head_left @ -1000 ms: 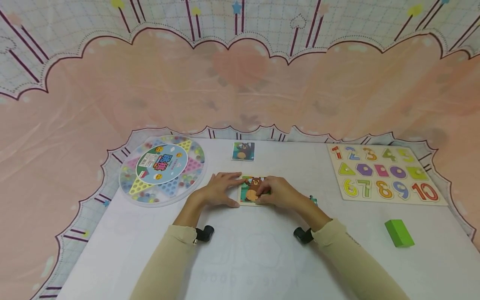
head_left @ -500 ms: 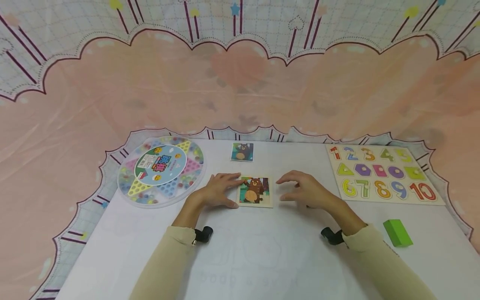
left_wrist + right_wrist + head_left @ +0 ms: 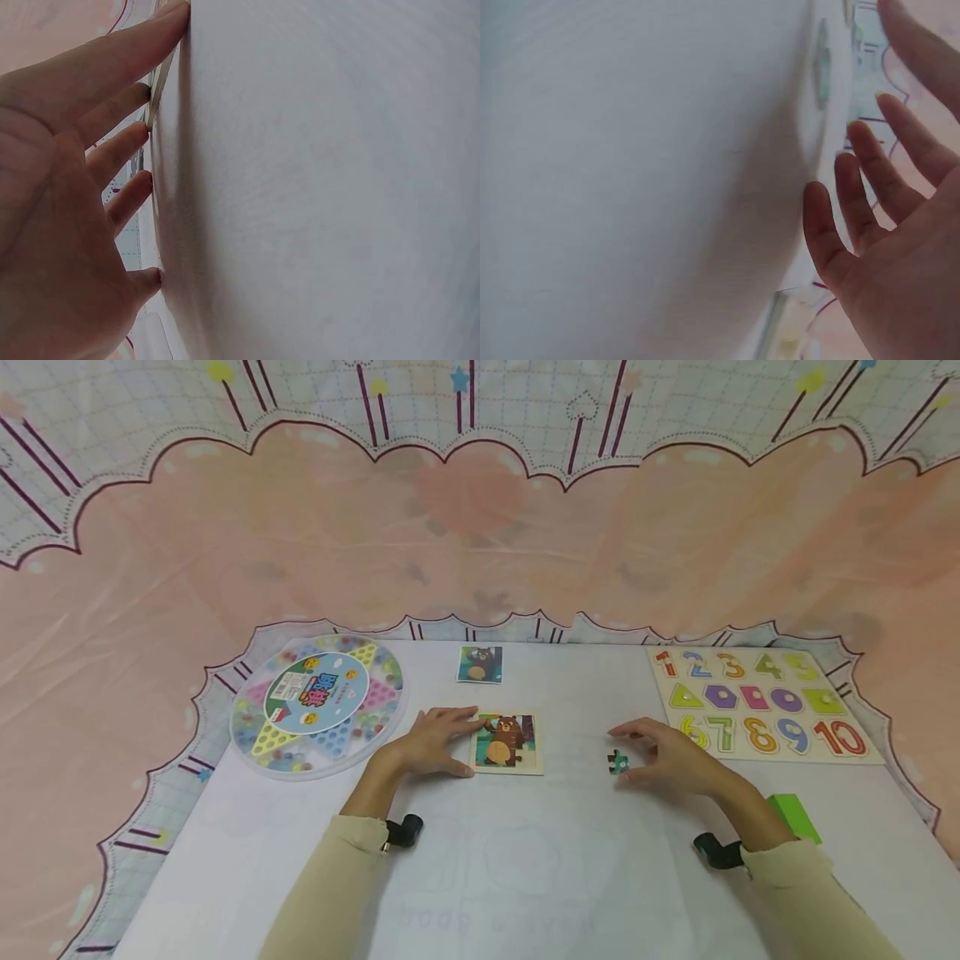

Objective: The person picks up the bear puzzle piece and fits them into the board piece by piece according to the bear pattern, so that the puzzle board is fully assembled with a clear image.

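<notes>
A small square bear puzzle [image 3: 504, 745] in a pale wooden frame lies at mid-table, its lower right corner showing a bare gap. My left hand [image 3: 438, 743] rests at its left edge, fingers spread, thumb and fingertips right at the frame; the left wrist view shows the fingertips along its thin edge. Farther right, a loose green jigsaw piece [image 3: 618, 762] lies on the white table. My right hand [image 3: 671, 758] reaches over it with thumb and fingers parted on either side. In the right wrist view that piece [image 3: 823, 64] sits apart from the spread fingers.
A bear picture card [image 3: 480, 665] lies behind the puzzle. On the left is a round Chinese checkers board [image 3: 318, 706]. A number and shape board [image 3: 765, 706] lies at the right rear, and a green block [image 3: 795, 817] is partly behind the right forearm.
My right hand has let go at the puzzle's right side and moved right to the loose piece, its fingers parting. The left hand stays at the puzzle's left edge.
</notes>
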{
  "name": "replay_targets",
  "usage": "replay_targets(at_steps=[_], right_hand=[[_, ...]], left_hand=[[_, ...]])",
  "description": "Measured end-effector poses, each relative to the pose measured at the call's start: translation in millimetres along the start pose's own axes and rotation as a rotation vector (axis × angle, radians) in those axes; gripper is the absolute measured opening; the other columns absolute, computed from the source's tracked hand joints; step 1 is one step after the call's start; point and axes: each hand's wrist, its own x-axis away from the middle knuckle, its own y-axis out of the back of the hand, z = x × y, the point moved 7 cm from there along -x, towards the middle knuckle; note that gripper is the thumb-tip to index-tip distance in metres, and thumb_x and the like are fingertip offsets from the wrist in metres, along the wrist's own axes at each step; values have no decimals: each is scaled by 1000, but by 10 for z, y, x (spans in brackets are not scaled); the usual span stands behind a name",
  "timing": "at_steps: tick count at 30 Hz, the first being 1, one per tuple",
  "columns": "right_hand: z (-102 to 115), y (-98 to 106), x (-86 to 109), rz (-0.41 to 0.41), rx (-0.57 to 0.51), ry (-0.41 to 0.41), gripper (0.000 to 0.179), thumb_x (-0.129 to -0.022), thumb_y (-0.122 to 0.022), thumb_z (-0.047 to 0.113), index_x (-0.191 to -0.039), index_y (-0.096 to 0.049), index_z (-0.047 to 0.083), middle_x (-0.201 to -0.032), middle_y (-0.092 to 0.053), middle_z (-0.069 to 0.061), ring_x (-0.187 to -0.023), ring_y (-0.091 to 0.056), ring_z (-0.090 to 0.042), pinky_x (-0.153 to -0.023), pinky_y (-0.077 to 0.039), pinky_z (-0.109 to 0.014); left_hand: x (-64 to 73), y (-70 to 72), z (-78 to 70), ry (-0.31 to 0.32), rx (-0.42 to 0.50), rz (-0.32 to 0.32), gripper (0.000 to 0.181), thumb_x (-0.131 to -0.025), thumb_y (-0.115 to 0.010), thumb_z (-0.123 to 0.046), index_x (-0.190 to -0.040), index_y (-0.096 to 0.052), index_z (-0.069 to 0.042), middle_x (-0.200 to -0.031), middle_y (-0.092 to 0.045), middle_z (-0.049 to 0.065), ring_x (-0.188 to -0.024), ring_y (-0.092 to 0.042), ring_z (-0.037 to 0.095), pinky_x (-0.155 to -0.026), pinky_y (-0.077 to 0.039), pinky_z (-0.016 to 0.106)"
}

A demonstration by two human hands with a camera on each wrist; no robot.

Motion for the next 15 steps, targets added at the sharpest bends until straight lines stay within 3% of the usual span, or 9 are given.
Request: replay_targets(at_steps=[5,12,15], right_hand=[[-50,-34,-11,4,-2,34,57,-82,-86,30,-132,-64,12,-138,-63,-10,-129,-55,-31,-113,-43,-56],[-43,-31,-46,1,14,52,48,-81,-87,26,-124,-69,15,-131,-67,-6,-122,-57,-25,-110,-43,-21],[-26,-32,-44,4,4,63,45,-81,-86,25,-122,-70,14,-130,-67,-7,-120,-57,-25,-106,-41,-15]], left_hand=[[15,8,-13,-1,5,-8,86,-83,-84,-33,-157,-42,-19,-171,-28,6,-156,-23,41,-124,-3,73],[27,18,-30,-4,7,-8,86,-83,-84,-32,-157,-42,-17,-170,-28,8,-155,-23,42,-124,-3,74],[29,16,-34,-2,15,-8,85,-83,-84,-31,-156,-43,-17,-170,-28,8,-155,-23,42,-124,-3,74]])
